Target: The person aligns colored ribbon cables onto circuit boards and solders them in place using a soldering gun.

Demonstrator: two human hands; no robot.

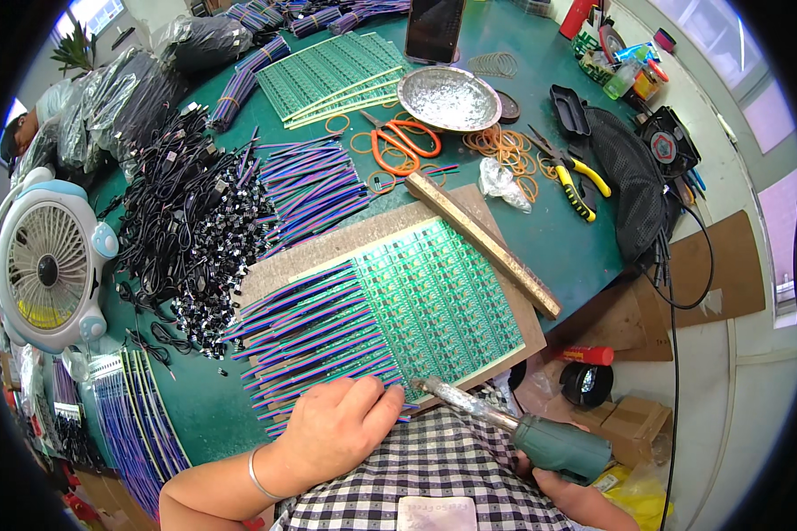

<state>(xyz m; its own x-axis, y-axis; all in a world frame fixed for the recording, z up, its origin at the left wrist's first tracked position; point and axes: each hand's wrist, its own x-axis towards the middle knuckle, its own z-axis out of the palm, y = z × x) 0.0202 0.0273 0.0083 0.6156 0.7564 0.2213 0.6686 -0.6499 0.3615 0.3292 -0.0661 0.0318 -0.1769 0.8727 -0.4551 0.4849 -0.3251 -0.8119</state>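
A green panel of small circuit boards [443, 301] lies on a brown backing board [305, 257]. Rows of purple, blue and black wires [314, 323] cover its left half. My left hand [341, 429] rests at the panel's near edge, its fingers pinched on wires whose ends peek out by the fingertips. My right hand [553, 482] is wrapped round the green handle of a soldering iron [562, 447], mostly hidden under it. The iron's thick metal barrel points left, with its tip beside my left fingertips at the panel's near edge. A wooden bar [483, 243] lies across the panel's far right edge.
A white fan [49, 265] and a heap of black cables [181, 203] stand at left. Beyond the panel are orange scissors [398, 146], a metal bowl [447, 97], rubber bands [509, 150], pliers [571, 173], a phone [434, 31] and more green panels [332, 75].
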